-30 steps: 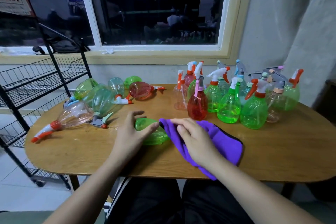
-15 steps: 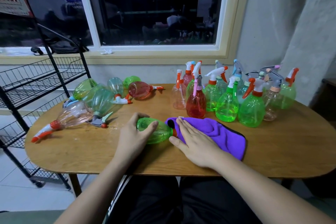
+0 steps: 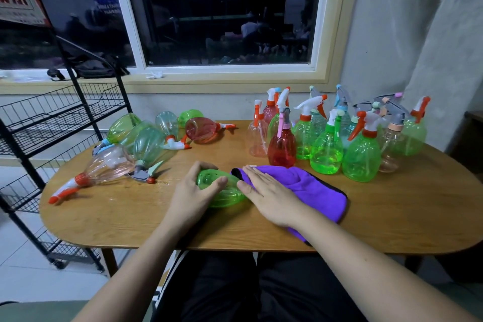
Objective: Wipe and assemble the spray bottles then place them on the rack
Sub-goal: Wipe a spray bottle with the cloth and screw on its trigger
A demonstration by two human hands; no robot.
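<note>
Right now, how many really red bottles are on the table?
2. The lying red bottle is at the back, left of centre; the standing red bottle is upright, right of centre. Paler pink bottles aren't counted; others may be hidden behind.

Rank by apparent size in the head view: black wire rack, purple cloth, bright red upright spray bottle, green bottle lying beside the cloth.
1. Black wire rack.
2. Purple cloth.
3. Bright red spray bottle and lying green bottle: too alike to rank; the green one is partly covered and nearer.
</note>
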